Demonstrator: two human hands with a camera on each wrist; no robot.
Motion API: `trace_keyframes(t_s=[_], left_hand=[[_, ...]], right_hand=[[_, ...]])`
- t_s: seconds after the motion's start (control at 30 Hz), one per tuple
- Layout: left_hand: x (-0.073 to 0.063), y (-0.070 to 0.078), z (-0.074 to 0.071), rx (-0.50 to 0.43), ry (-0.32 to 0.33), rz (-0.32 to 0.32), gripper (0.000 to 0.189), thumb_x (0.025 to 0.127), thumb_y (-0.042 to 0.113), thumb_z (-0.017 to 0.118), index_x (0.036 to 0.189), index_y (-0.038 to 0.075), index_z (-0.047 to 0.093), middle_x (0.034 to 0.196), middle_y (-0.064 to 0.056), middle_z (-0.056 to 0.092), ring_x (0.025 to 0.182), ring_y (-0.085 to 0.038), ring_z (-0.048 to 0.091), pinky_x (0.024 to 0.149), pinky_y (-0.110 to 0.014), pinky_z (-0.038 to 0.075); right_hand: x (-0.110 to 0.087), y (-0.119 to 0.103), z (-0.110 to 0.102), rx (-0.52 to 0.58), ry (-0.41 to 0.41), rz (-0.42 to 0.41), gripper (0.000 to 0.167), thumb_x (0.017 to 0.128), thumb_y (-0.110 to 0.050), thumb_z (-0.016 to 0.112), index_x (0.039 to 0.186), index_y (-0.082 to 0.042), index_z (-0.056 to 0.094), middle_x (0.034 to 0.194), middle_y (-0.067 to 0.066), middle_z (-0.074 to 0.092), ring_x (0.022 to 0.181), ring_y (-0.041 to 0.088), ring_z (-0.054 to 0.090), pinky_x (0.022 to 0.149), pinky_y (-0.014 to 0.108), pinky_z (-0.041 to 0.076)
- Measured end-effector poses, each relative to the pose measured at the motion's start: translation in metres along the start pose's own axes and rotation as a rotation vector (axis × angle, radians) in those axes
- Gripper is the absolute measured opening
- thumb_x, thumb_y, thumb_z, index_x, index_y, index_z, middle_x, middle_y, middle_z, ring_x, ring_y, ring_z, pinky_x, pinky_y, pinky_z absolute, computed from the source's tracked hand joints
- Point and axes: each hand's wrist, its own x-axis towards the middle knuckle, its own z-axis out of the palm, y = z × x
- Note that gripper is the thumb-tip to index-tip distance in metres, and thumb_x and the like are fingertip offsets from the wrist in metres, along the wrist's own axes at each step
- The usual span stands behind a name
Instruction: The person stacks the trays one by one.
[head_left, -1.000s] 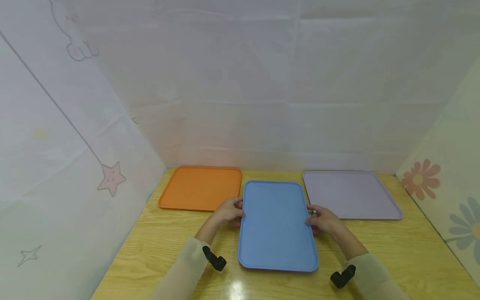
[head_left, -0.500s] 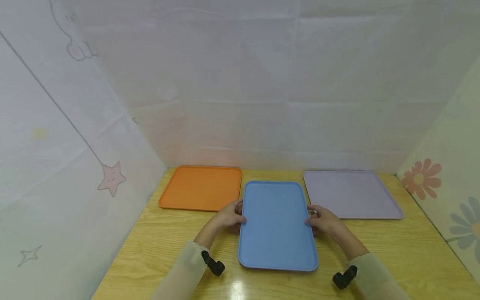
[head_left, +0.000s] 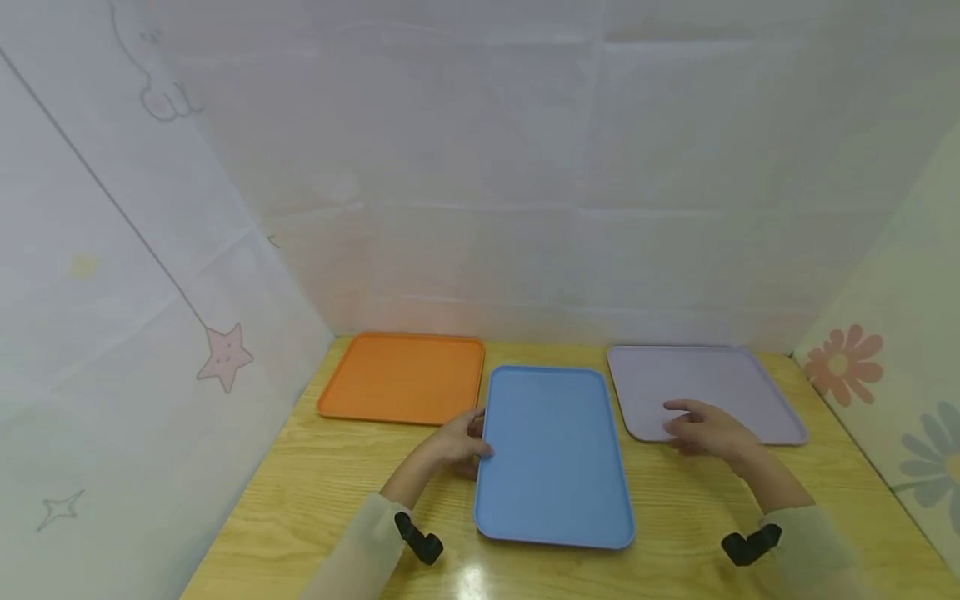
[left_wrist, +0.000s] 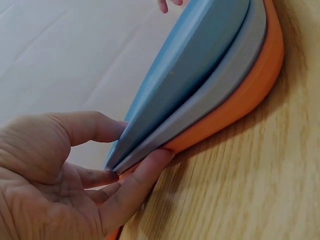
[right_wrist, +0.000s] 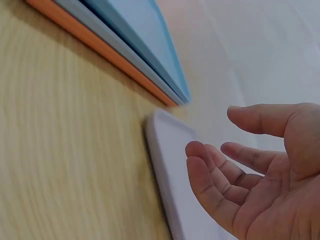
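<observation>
A stack of trays stands in the middle of the table, a light blue tray on top. The left wrist view shows a greyish tray under it and an orange tray at the bottom. My left hand grips the stack's left edge, its thumb at the blue rim and fingers against the lower edges. To the right, my right hand hovers over the near edge of a lavender tray, fingers loosely bent and holding nothing.
A separate orange tray lies flat at the back left of the wooden table. Behind the trays rises a pale cloth wall, with printed cloth at both sides. A black strap-like device sits on each wrist.
My right hand has let go of the stack's right edge and moved right, over the lavender tray. The left hand stays at the left edge, having slid slightly nearer. The stack has hardly moved.
</observation>
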Motion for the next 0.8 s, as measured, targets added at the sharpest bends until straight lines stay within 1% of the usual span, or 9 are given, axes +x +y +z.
trace_keyframes(t_s=[0.1, 0.23, 0.3, 0.37, 0.53, 0.6, 0.7, 0.73, 0.8], left_hand=[[-0.006, 0.000, -0.001, 0.004, -0.006, -0.012, 0.088, 0.084, 0.003, 0.075, 0.157, -0.002, 0.026, 0.134, -0.026, 0.052, 0.112, -0.036, 0.060, 0.077, -0.047, 0.061], [-0.010, -0.001, 0.000, -0.013, -0.017, -0.015, 0.087, 0.086, 0.003, 0.073, 0.158, -0.002, 0.024, 0.135, -0.026, 0.049, 0.106, -0.034, 0.062, 0.074, -0.045, 0.061], [-0.011, -0.003, 0.000, -0.043, -0.025, -0.021, 0.086, 0.087, 0.003, 0.072, 0.158, -0.001, 0.023, 0.135, -0.026, 0.048, 0.103, -0.033, 0.063, 0.071, -0.045, 0.062], [-0.011, -0.004, 0.001, -0.062, -0.030, -0.024, 0.086, 0.088, 0.003, 0.071, 0.159, 0.000, 0.022, 0.136, -0.026, 0.047, 0.102, -0.032, 0.063, 0.070, -0.045, 0.062], [-0.012, -0.007, 0.003, -0.070, -0.032, -0.035, 0.086, 0.089, 0.006, 0.070, 0.160, 0.003, 0.022, 0.139, -0.025, 0.045, 0.106, -0.034, 0.061, 0.069, -0.046, 0.062], [-0.012, -0.008, 0.003, -0.077, -0.029, -0.041, 0.086, 0.089, 0.007, 0.070, 0.160, 0.003, 0.022, 0.141, -0.024, 0.044, 0.109, -0.035, 0.060, 0.070, -0.047, 0.062], [-0.012, -0.010, 0.004, -0.097, -0.028, -0.045, 0.086, 0.089, 0.008, 0.070, 0.160, 0.003, 0.022, 0.144, -0.024, 0.044, 0.114, -0.036, 0.058, 0.071, -0.048, 0.062], [-0.012, -0.011, 0.004, -0.106, -0.030, -0.044, 0.087, 0.088, 0.008, 0.070, 0.160, 0.002, 0.022, 0.144, -0.024, 0.044, 0.114, -0.036, 0.058, 0.071, -0.048, 0.062], [-0.012, -0.012, 0.004, -0.124, -0.035, -0.043, 0.087, 0.088, 0.008, 0.071, 0.160, 0.001, 0.022, 0.145, -0.024, 0.044, 0.113, -0.035, 0.059, 0.072, -0.048, 0.062]], right_hand=[[-0.008, 0.005, -0.024, -0.007, 0.007, -0.016, 0.068, 0.103, -0.021, 0.059, 0.152, 0.013, 0.026, 0.134, 0.037, 0.051, 0.110, 0.037, 0.065, 0.093, 0.045, 0.057], [-0.014, 0.016, -0.050, -0.006, 0.002, -0.039, 0.068, 0.105, -0.019, 0.055, 0.152, 0.016, 0.020, 0.141, 0.042, 0.043, 0.115, 0.037, 0.064, 0.095, 0.047, 0.056], [-0.017, 0.022, -0.061, -0.025, 0.007, -0.045, 0.069, 0.105, -0.019, 0.055, 0.151, 0.018, 0.019, 0.143, 0.043, 0.040, 0.116, 0.037, 0.063, 0.096, 0.047, 0.055], [-0.021, 0.030, -0.072, -0.042, 0.001, -0.055, 0.069, 0.106, -0.019, 0.054, 0.151, 0.019, 0.017, 0.143, 0.045, 0.038, 0.118, 0.039, 0.061, 0.097, 0.048, 0.054], [-0.023, 0.053, -0.096, -0.070, 0.001, -0.064, 0.072, 0.107, -0.022, 0.052, 0.152, 0.017, 0.013, 0.147, 0.046, 0.030, 0.123, 0.041, 0.058, 0.097, 0.047, 0.055], [-0.022, 0.062, -0.104, -0.076, 0.014, -0.064, 0.073, 0.107, -0.023, 0.052, 0.153, 0.017, 0.012, 0.148, 0.046, 0.030, 0.120, 0.035, 0.061, 0.096, 0.044, 0.056], [-0.020, 0.071, -0.116, -0.105, 0.040, -0.063, 0.073, 0.107, -0.023, 0.052, 0.152, 0.018, 0.013, 0.145, 0.047, 0.033, 0.112, 0.022, 0.066, 0.093, 0.042, 0.057], [-0.019, 0.073, -0.119, -0.116, 0.049, -0.060, 0.073, 0.107, -0.024, 0.051, 0.151, 0.019, 0.013, 0.144, 0.047, 0.035, 0.111, 0.020, 0.066, 0.092, 0.042, 0.057], [-0.017, 0.077, -0.125, -0.134, 0.067, -0.056, 0.072, 0.107, -0.022, 0.051, 0.150, 0.021, 0.013, 0.140, 0.047, 0.038, 0.105, 0.010, 0.065, 0.089, 0.038, 0.058]])
